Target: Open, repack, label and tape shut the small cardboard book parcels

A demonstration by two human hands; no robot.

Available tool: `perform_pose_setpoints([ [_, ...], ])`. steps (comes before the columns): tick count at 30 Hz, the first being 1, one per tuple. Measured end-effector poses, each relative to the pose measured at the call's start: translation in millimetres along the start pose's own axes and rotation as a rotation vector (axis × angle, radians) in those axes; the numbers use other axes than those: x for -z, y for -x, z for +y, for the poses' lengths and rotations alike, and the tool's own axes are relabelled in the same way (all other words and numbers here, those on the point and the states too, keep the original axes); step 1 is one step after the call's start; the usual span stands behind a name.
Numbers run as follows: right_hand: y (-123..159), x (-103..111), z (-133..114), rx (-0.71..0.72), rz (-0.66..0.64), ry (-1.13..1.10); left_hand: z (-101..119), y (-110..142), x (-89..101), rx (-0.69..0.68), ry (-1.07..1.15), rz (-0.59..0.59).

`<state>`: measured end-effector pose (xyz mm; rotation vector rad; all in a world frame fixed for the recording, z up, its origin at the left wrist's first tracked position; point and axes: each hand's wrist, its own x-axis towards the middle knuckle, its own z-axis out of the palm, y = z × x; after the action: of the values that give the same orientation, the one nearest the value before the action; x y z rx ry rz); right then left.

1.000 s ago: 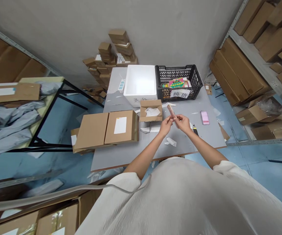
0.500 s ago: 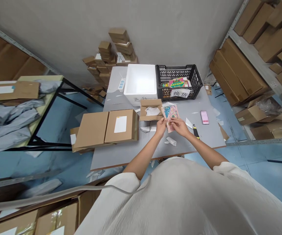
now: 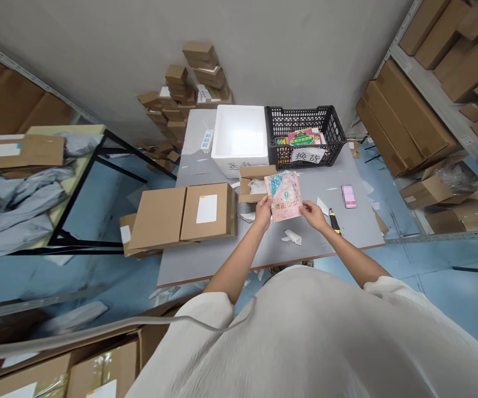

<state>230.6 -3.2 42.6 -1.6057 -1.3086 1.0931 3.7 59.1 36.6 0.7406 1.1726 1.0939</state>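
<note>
A pink illustrated booklet (image 3: pixel 285 198) is held up over the table, its cover turned toward me. My left hand (image 3: pixel 263 212) is closed on its left edge, and my right hand (image 3: pixel 313 214) pinches its lower right edge. Just behind it stands a small open cardboard box (image 3: pixel 245 190) with white paper inside, partly hidden by the booklet. A box cutter (image 3: pixel 334 222) with a black and yellow handle lies right of my right hand. Crumpled white paper (image 3: pixel 293 237) rests on the table below the booklet.
Behind are a white foam box (image 3: pixel 241 160) and a black crate (image 3: pixel 338 145) holding colourful books. Two closed cartons (image 3: pixel 159 218) (image 3: pixel 226 213) sit at the left of the grey table (image 3: pixel 197 265). A phone (image 3: pixel 349 197) lies at right. Shelves with cartons flank the table.
The booklet has turned its cover more fully toward me and shifted slightly left. My right hand has moved from over its face to its right edge.
</note>
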Motion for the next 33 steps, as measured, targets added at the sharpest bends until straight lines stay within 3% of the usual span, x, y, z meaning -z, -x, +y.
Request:
perform_pose_setpoints([
  [5,-2.8,-10.1,-3.0,-0.064,-0.008,-0.123,9.7,0.2,13.4,0.009,-0.038,-0.030],
  [11,-10.0,-24.1,-11.3,-0.085,0.101,-0.200,6.5,8.1,40.7,0.075,-0.323,-0.195],
  [15,-8.5,-24.7,-14.7,-0.092,0.142,-0.175,0.6,5.3,47.4,0.080,-0.379,-0.270],
  [20,-15.6,-16.1,-17.1,-0.132,0.180,-0.196,2.3,-9.9,35.5,0.084,-0.288,-0.287],
  [24,-38.5,-5.3,-18.1,-0.151,0.163,-0.253,9.0,-29.2,20.0,0.074,-0.235,-0.261],
  [33,-140.6,19.1,-31.2,-0.137,0.142,-0.318,37.3,-99.4,-24.6,0.060,-0.106,-0.119],
])
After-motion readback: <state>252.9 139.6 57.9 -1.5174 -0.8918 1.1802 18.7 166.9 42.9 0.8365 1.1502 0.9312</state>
